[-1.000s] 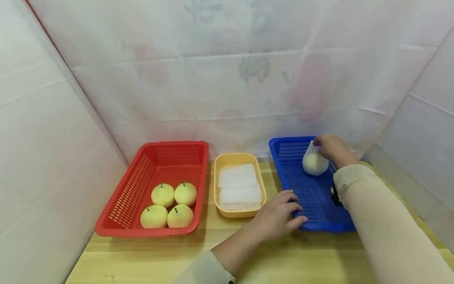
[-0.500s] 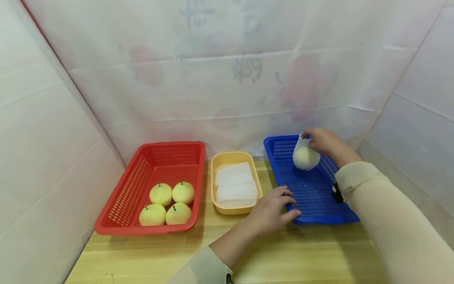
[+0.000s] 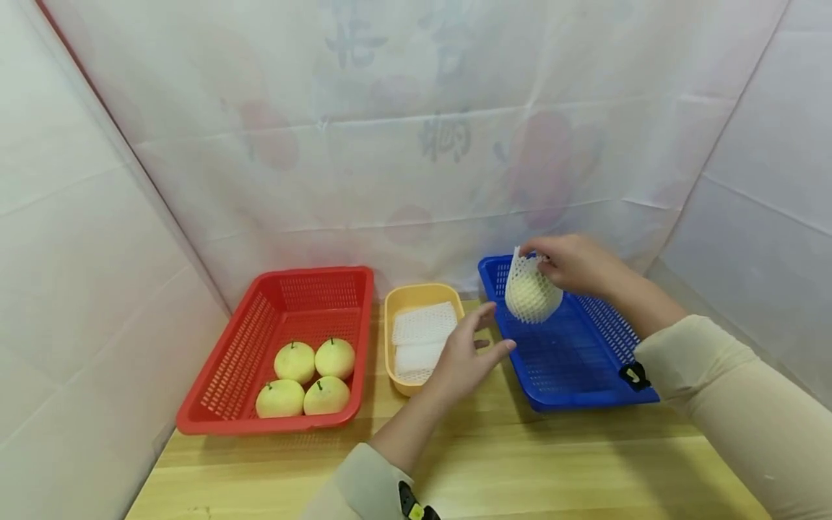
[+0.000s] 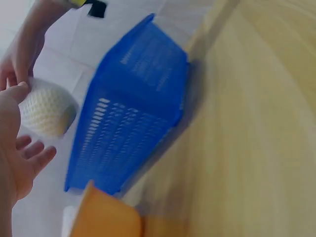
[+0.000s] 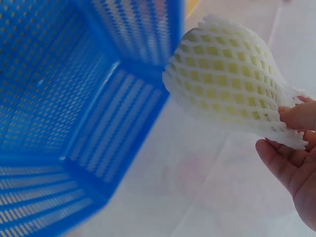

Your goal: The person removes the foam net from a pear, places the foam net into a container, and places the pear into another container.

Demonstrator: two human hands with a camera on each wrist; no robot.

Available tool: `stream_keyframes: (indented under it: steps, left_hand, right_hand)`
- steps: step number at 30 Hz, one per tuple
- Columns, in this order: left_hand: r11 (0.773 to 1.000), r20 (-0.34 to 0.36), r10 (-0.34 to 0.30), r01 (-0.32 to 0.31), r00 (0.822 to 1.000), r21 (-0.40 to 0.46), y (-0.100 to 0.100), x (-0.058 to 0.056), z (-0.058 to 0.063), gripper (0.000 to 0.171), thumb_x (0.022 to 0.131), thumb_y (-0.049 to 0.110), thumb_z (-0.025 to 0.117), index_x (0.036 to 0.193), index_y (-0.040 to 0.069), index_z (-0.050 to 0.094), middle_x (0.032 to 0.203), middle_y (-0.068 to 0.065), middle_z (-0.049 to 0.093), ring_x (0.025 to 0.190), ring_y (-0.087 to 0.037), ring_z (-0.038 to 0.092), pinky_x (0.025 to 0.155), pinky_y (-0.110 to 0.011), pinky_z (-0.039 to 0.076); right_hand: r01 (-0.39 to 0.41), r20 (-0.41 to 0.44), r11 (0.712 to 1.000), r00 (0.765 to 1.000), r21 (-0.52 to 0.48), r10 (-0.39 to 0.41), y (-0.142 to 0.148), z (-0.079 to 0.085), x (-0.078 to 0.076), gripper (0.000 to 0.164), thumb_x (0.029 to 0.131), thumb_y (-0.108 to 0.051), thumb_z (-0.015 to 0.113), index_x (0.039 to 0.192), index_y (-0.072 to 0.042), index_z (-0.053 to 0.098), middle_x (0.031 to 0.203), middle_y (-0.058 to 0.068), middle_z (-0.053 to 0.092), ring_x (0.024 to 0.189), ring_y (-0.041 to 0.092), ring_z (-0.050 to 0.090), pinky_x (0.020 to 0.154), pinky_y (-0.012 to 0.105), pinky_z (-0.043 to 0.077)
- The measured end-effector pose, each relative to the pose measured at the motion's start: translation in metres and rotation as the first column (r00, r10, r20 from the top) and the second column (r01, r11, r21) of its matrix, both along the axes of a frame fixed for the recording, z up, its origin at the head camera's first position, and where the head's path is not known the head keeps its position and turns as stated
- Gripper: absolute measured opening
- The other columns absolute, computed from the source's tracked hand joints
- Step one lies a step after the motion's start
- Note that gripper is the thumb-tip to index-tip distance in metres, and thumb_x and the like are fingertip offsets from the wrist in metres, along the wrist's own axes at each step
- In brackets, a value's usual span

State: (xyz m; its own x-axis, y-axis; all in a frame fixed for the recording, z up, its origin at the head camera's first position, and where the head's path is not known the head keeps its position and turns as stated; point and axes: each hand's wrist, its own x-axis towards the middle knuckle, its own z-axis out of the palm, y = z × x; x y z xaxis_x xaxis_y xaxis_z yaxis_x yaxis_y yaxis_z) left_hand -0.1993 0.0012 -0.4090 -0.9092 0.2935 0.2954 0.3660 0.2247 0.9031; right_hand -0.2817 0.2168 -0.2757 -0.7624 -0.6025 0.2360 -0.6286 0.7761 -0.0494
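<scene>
A pale yellow pear in a white foam net sleeve [image 3: 531, 295] hangs over the left side of the blue basket [image 3: 565, 361]. My right hand [image 3: 575, 263] pinches the loose upper end of the sleeve, as the right wrist view shows with the netted pear [image 5: 222, 74] beside the basket wall. My left hand [image 3: 464, 354] is raised between the yellow tray and the blue basket, its fingers spread and holding nothing. In the left wrist view the left hand [image 4: 19, 158] is close to the netted pear [image 4: 47, 108]; whether they touch I cannot tell.
Several bare pears [image 3: 294, 362] lie in the front of the red basket [image 3: 224, 361] at the left. Flat white foam net sleeves [image 3: 422, 325] fill much of the small yellow tray [image 3: 390, 347] in the middle. A pale cloth wall [image 3: 312, 188] rises behind the wooden table [image 3: 507, 462].
My right hand has lifted the netted pear from the blue basket and carried it left. My left hand has let go of the basket's rim and risen.
</scene>
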Motion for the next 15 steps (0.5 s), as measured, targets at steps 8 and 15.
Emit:
stream_keyframes:
  steps: [8, 15]
  left_hand:
    - [0.996, 0.079, 0.003, -0.009, 0.997, 0.084, -0.022, -0.011, 0.016, 0.083, 0.086, 0.047, 0.072, 0.152, 0.043, 0.021, 0.154, 0.017, 0.033, 0.143, -0.015, 0.036, 0.109, -0.043, 0.044]
    - [0.99, 0.129, -0.094, 0.079, 0.987, 0.116, -0.033, -0.008, 0.024, 0.091, 0.081, 0.046, 0.079, 0.15, 0.049, 0.02, 0.151, 0.015, 0.037, 0.137, -0.014, 0.042, 0.098, -0.037, 0.052]
  right_hand:
    - [-0.225, -0.11, 0.974, 0.969, -0.037, 0.22, -0.029, 0.006, 0.036, 0.035, 0.087, 0.006, 0.065, 0.118, -0.01, 0.067, 0.114, 0.008, 0.071, 0.094, 0.024, 0.069, 0.072, 0.038, 0.058]
    - [-0.366, -0.208, 0.929, 0.915, -0.062, 0.346, -0.051, 0.002, 0.058, 0.034, 0.083, 0.007, 0.069, 0.113, -0.01, 0.069, 0.108, 0.006, 0.072, 0.099, 0.023, 0.069, 0.078, 0.037, 0.06]
